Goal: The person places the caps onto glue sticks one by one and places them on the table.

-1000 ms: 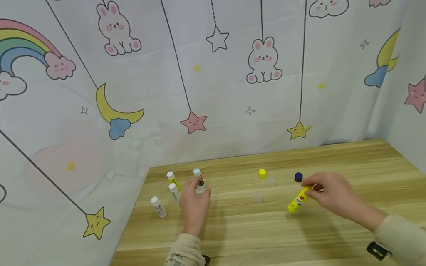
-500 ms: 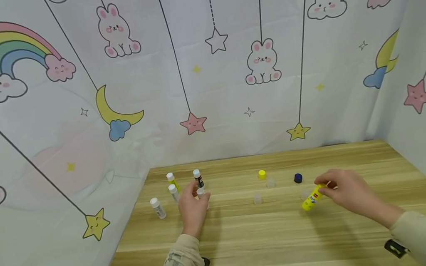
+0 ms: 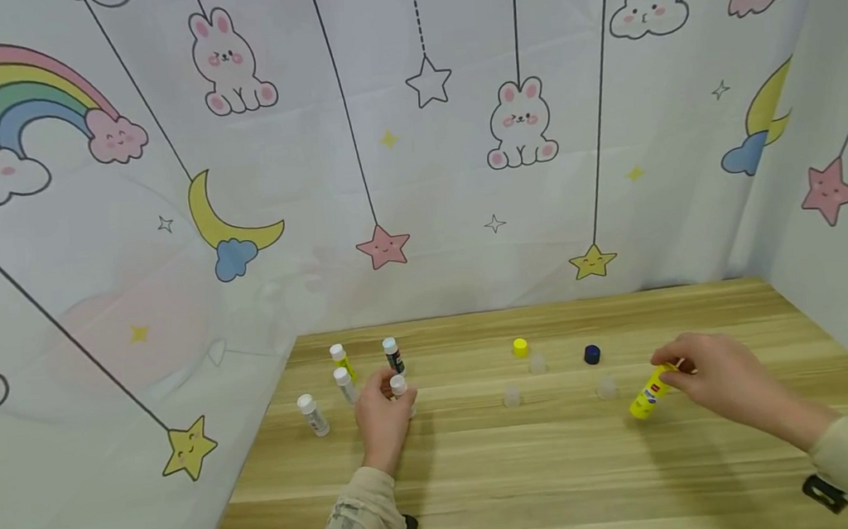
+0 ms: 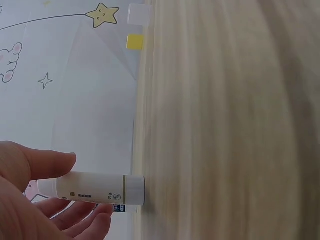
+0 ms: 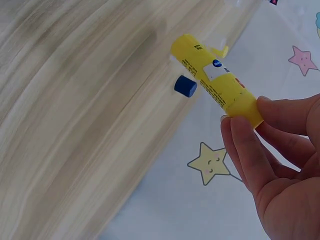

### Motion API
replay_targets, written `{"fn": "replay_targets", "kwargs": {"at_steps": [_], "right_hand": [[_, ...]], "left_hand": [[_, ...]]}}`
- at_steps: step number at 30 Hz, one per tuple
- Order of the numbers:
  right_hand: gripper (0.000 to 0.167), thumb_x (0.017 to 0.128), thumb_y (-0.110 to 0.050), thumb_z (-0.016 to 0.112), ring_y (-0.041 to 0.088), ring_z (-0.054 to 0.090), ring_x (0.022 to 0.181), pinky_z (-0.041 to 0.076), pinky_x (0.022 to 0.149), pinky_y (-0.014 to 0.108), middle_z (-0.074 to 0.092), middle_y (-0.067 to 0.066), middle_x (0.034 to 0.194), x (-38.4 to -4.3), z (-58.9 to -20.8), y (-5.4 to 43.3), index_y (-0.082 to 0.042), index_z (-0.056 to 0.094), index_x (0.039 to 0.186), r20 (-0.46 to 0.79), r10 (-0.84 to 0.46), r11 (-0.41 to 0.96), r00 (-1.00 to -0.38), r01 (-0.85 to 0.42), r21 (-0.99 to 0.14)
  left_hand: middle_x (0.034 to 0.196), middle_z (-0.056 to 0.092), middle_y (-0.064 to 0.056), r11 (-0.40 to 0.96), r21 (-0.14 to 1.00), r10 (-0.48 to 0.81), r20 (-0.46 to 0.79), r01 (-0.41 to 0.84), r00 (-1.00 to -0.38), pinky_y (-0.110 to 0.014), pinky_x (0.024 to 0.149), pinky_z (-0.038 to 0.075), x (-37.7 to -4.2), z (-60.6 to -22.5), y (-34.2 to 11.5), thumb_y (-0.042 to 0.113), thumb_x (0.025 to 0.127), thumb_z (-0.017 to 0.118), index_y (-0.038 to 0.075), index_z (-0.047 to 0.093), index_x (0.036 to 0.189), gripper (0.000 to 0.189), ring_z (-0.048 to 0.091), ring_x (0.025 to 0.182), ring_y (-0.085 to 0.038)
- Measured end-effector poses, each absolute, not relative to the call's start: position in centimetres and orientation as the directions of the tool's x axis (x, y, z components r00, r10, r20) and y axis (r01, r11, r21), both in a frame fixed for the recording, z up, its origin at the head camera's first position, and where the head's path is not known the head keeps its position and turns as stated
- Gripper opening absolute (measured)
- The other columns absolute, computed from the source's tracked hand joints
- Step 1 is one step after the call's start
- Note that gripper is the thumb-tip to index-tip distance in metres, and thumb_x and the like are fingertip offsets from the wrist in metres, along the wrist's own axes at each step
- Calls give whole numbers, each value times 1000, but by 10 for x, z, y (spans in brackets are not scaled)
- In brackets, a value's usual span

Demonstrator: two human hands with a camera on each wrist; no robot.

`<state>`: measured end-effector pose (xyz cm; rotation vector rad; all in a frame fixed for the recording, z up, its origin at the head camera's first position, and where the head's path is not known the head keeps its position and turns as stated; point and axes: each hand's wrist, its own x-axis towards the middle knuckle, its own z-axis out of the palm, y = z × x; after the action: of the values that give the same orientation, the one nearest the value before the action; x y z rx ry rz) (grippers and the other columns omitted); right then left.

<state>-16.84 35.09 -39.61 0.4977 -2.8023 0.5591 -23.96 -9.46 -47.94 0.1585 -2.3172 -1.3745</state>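
Head view: the left hand (image 3: 384, 420) grasps an upright white tube (image 4: 97, 187) on the table (image 3: 530, 472), in front of a black tube (image 3: 393, 357). The right hand (image 3: 720, 378) pinches a yellow tube (image 3: 650, 393) by its upper end, tilted above the table, near a clear cap (image 3: 607, 389) and a navy cap (image 3: 591, 355).

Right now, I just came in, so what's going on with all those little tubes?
A person has a tube in each hand. The left grip holds a white tube upright, with its base at the table. The right grip pinches a yellow tube by one end, tilted. Four other tubes stand near the left grip. Between the two grips sit a yellow cap, a dark blue cap and three clear caps.
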Motion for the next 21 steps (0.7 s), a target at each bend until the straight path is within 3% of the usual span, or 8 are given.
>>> {"fn": "replay_targets", "kwargs": {"at_steps": [12,21], "right_hand": [[18,80,-5,82,11,65,72,53,60,31,72,1,92,-165,-396,377,-7,77,97,246,-289,889,-925,-355,-290],[18,80,-6,81,12,65,71,54,59,32,73,2,92,-163,-394,400,-5,77,98,222,-275,909,-935,-328,-256]], "left_hand": [[106,69,-15,401,913,-314,216,77,-925,-44,81,57,-242,-487,-96,4,81,82,1,69,112,34,69,94,-30],[101,71,-14,396,915,-319,218,79,-922,-43,78,57,-242,-490,-97,2,80,83,2,69,107,30,69,91,-27]]}}
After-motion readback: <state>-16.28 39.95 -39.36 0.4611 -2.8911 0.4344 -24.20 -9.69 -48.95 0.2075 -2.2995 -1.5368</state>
